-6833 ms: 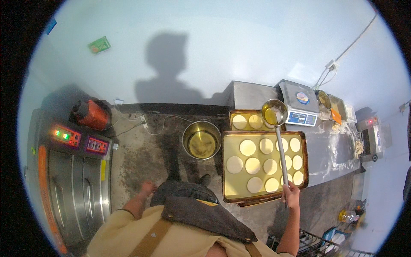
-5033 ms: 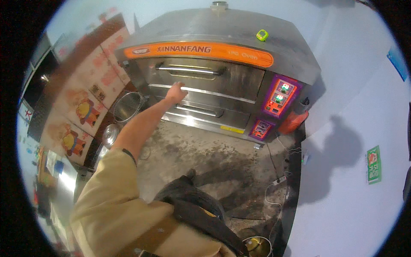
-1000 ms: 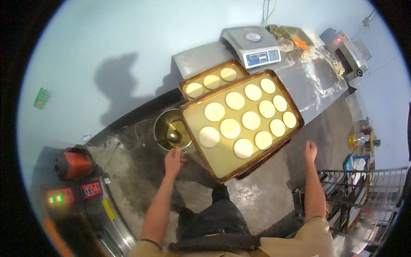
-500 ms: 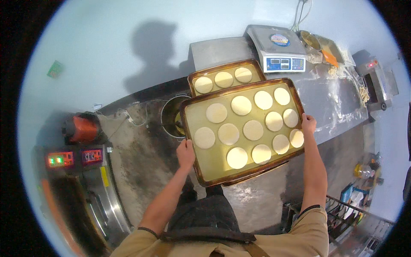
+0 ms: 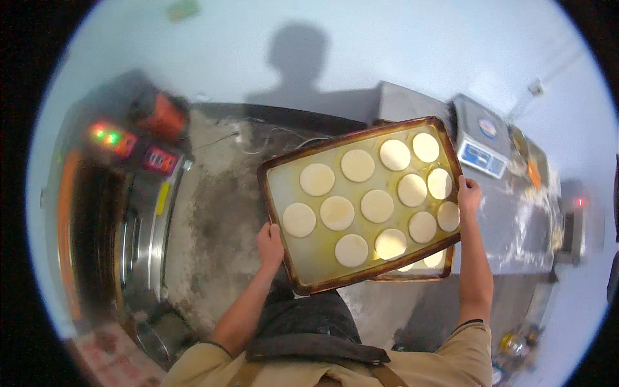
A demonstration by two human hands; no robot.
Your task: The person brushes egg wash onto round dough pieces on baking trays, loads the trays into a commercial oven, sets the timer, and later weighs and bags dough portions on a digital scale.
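A large baking tray (image 5: 309,267) with a browned rim is held in front of me, tilted with its right end farther away. Several pale, flat dough rounds (image 5: 358,166) lie spread over it. My left hand (image 5: 271,245) is closed on the tray's left rim, thumb uppermost. On the right rim, my right hand (image 5: 470,192) grips it the same way. Beneath the near right corner shows part of a second tray (image 5: 419,266) with more rounds on it; the held tray hides the rest of that one.
At right stands a floury grey table (image 5: 509,219) with a digital scale (image 5: 482,151). To the left is a metal oven-like unit (image 5: 145,238) with a lit control panel (image 5: 113,138). An orange-and-black machine (image 5: 164,116) sits behind it. Cords (image 5: 258,145) lie along the wall.
My view has turned left, so the table and scale have shifted right and the oven-like unit shows more. Both hands keep hold of the baking tray as it moves away from the table.
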